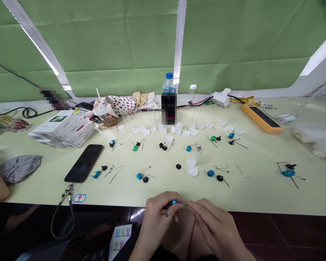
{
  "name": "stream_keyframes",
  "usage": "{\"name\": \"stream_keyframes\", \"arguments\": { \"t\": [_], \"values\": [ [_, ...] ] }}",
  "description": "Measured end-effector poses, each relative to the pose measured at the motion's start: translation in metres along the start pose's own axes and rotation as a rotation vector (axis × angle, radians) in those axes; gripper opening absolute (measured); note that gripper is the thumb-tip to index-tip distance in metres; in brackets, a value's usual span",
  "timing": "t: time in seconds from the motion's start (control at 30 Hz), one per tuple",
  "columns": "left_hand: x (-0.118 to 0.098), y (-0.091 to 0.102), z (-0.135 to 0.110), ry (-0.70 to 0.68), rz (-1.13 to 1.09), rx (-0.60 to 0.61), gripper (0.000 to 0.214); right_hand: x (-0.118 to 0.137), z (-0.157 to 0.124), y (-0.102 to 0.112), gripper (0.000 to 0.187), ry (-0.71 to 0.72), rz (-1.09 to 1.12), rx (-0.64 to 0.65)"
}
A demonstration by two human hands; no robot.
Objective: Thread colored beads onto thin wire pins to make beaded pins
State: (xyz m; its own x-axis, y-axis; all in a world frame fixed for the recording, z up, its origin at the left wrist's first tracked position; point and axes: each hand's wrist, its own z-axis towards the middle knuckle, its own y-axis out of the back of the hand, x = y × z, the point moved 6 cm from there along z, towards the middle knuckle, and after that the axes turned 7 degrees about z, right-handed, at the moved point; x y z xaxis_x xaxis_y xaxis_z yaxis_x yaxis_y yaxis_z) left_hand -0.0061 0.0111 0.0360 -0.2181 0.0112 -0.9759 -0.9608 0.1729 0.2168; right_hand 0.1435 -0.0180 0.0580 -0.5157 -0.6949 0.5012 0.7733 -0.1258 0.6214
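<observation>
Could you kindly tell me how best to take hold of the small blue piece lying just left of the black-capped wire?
Pinch the blue piece by its rounded sides, coming from above on the near side with the right hand. It seems to lie loose on the tabletop, with no wire through it, so a fingertip pinch should lift it cleanly.

The only sign that could be made out was a red lightning bolt on a small white sticker with a blue outline point(79, 198), stuck near the front edge of the pale green bench point(260, 192). Below that edge, a white card point(121, 236) bore repeated teal, pink and green character-like marks, too small to read. The white cardboard boxes point(62, 127) near the left edge carried a red mark and tiny, illegible print.
</observation>
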Motion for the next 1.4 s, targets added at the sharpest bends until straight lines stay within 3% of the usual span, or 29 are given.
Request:
{"name": "stream_keyframes", "arguments": {
  "t": [0.37,0.47,0.6,0.7,0.87,1.03,1.13,1.23,1.27,1.4],
  "values": [
    [-0.008,-0.001,0.001,-0.06,0.101,0.026,0.017,-0.015,0.013,-0.004,0.028,-0.433,0.482,0.092],
    [-0.005,0.001,0.003,-0.012,0.022,0.021,0.017,-0.015,0.011,-0.001,0.025,-0.325,0.417,0.095],
    [-0.002,0.005,0.007,0.055,-0.03,-0.012,0.016,-0.004,-0.001,0.007,0.03,0.02,-0.062,0.004],
    [-0.003,0.005,0.008,0.059,-0.035,-0.012,0.016,0.002,-0.007,0.006,0.031,0.174,-0.297,-0.01],
    [0.0,0.0,0.007,0.062,-0.033,0.025,0.013,0.006,0.002,0.006,0.019,0.15,-0.184,-0.006],
    [0.002,-0.003,0.003,0.036,-0.04,0.061,0.013,-0.008,0.008,-0.002,0.036,-0.188,0.142,0.137],
    [0.001,-0.002,0.004,0.029,-0.036,0.061,0.015,-0.014,0.003,-0.006,0.033,-0.259,0.171,0.16],
    [0.001,0.001,0.006,0.052,-0.042,0.02,0.016,-0.012,-0.004,0.002,0.02,-0.091,-0.073,0.04],
    [0.0,0.002,0.007,0.062,-0.044,0.009,0.017,-0.009,-0.006,0.005,0.024,-0.004,-0.176,0.013],
    [-0.001,0.001,0.007,0.081,-0.053,0.023,0.016,0.001,-0.014,0.004,0.042,0.279,-0.402,0.152]
  ]
}}
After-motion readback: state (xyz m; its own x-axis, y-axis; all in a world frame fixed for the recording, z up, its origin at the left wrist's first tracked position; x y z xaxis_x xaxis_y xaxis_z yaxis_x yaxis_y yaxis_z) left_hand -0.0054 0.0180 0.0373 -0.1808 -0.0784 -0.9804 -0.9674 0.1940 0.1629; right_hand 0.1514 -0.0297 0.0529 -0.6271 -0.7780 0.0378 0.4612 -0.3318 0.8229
